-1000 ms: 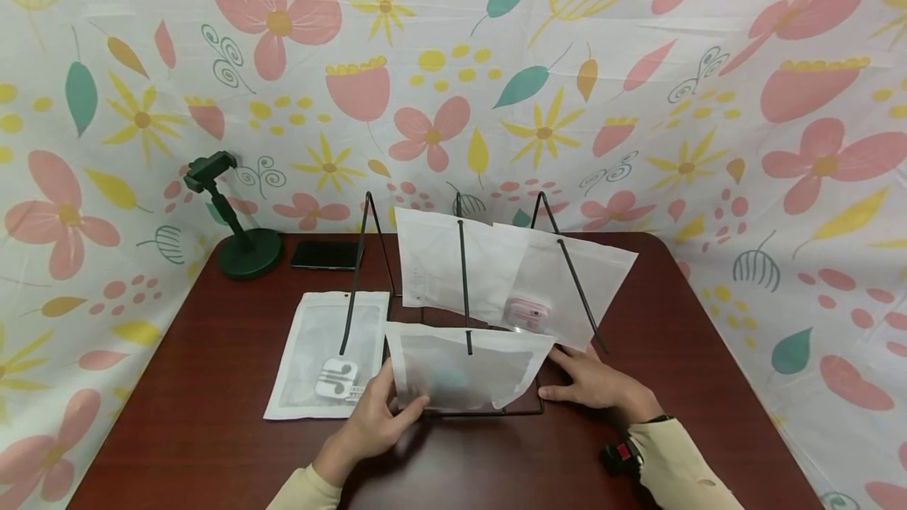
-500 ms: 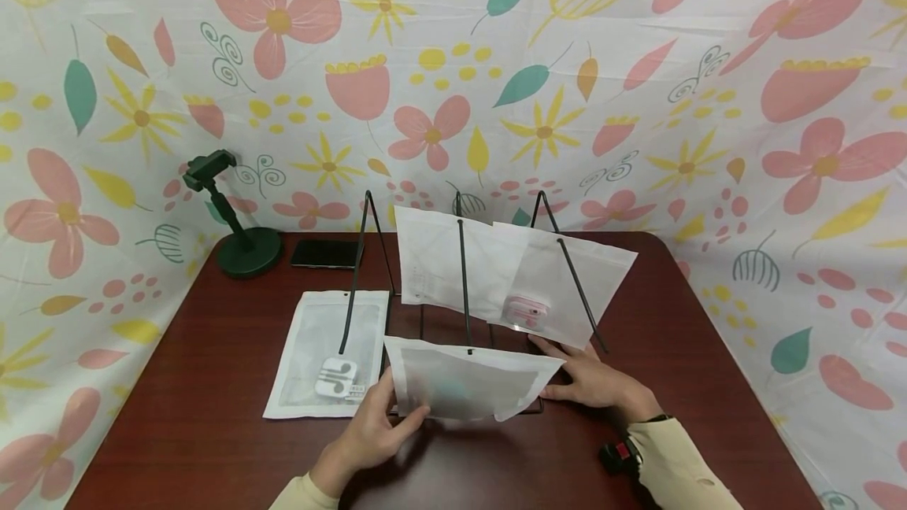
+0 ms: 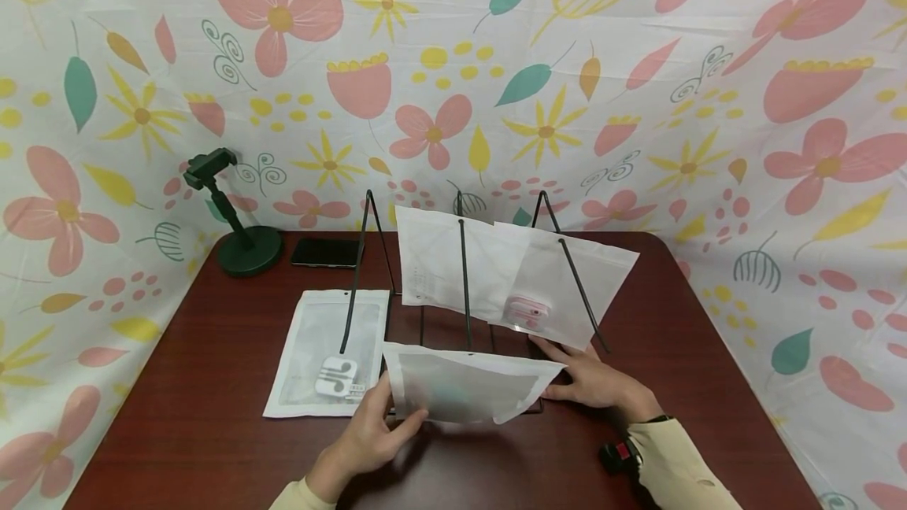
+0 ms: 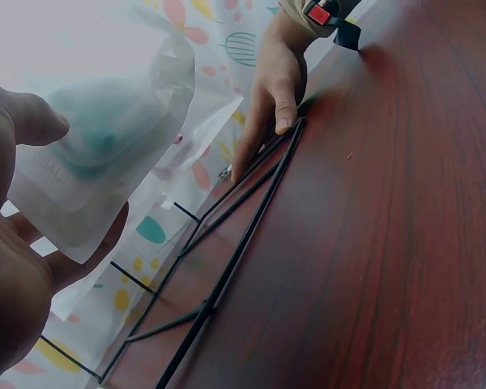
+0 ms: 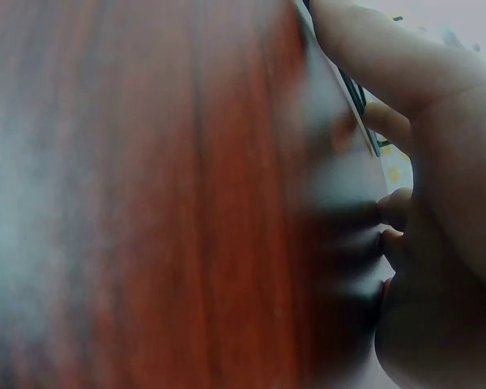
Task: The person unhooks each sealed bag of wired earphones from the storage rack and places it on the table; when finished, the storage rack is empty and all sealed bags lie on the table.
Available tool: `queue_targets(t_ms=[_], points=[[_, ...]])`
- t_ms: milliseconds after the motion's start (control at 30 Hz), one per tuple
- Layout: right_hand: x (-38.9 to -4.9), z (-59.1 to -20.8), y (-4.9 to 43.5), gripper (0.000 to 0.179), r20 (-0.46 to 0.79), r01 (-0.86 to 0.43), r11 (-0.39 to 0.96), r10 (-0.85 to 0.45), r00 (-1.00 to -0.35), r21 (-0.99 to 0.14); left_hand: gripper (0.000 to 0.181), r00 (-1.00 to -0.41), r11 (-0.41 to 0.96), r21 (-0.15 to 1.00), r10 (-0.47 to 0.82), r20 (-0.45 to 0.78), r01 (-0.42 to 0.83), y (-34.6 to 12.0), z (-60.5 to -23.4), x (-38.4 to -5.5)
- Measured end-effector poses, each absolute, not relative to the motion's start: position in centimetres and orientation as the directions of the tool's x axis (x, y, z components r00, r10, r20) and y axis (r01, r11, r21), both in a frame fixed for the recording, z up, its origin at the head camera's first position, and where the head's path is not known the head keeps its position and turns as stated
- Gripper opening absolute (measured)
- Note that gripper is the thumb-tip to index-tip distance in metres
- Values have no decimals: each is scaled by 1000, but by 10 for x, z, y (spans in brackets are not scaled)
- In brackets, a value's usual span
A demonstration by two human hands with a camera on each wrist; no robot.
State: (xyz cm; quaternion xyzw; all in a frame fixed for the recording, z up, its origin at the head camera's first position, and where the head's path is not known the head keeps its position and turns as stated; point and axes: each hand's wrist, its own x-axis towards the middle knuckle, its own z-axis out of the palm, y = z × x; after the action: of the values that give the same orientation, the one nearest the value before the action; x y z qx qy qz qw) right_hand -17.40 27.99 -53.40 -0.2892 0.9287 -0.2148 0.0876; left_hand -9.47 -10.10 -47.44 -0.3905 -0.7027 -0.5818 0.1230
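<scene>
Left hand (image 3: 372, 427): pinching held pouch (image 3: 471, 380) at its left side.
Right hand (image 3: 594, 380): spreading thumb and forefinger at the corner of the rack (image 3: 464, 282).
Held pouch: sitting between both hands, holed edge facing up, longer axis apparently running crosswise; rod engagement unclear.
Progress: seemingly half done; left hung pouch (image 3: 432, 254) and right hung pouch (image 3: 553, 278) dangling beyond the hands, flat pouch (image 3: 329, 325) lying unhung beside the left hand.

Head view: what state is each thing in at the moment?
Wire rack: standing on the table.
Front pouch: held, tilted; whether sealed is unclear.
Left hand: gripping the front pouch.
Right hand: at the wire rack's front right corner.
Two back pouches: hanging on prongs, overlapping.
Earphone pouch: lying flat.
Phone: flat, screen dark.
Green stand: upright.
</scene>
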Motion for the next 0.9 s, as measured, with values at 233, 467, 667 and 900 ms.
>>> queue_targets(t_ms=[233, 467, 667, 900], points=[[-174, -533, 280, 89, -67, -480, 743, -571, -818, -467, 51, -668, 18, 725, 404, 624, 688, -102, -474, -92], [-175, -534, 279, 93, -33, -516, 728, -592, -806, -450, 50, -660, -14, 726, 405, 632, 687, -102, -476, -87], [-174, -533, 278, 89, -38, -505, 738, -580, -814, -447, 57, -651, -4, 704, 376, 659, 710, -108, -500, -93], [-173, -532, 278, 87, -73, -478, 751, -567, -820, -456, 56, -649, -3, 690, 335, 683, 724, -114, -480, -86]])
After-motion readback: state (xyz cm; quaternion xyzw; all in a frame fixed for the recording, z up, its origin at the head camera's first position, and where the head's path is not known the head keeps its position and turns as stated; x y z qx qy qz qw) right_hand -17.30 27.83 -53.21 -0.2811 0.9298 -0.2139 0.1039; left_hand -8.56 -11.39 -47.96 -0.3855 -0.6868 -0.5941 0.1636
